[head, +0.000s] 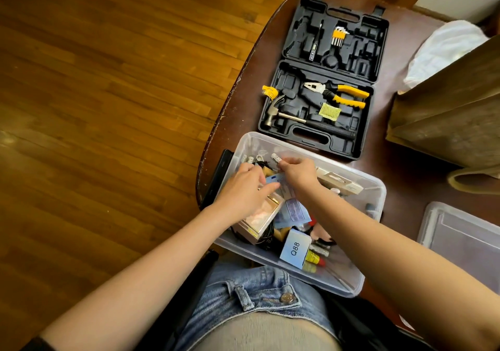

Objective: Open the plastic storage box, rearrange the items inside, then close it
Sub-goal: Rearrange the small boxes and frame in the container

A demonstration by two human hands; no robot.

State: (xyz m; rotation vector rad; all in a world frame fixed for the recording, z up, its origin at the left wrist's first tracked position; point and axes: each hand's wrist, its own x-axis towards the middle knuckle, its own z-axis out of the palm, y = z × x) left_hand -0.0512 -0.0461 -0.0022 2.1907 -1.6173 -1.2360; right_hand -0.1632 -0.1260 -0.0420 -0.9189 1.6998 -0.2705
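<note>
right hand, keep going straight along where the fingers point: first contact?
Probably the far wall of the clear storage box. The right hand pinches a small white tube and points up-left toward that wall. Beyond it lies the black tool case. Depth is unclear from one view.

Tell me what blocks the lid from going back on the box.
Both hands, left and right, reach into the open box. The lid lies on the table to its right. Nothing else visibly blocks it.

The hands [270,183] cover the items beneath them — the lid [465,242] runs off the right edge.
</note>
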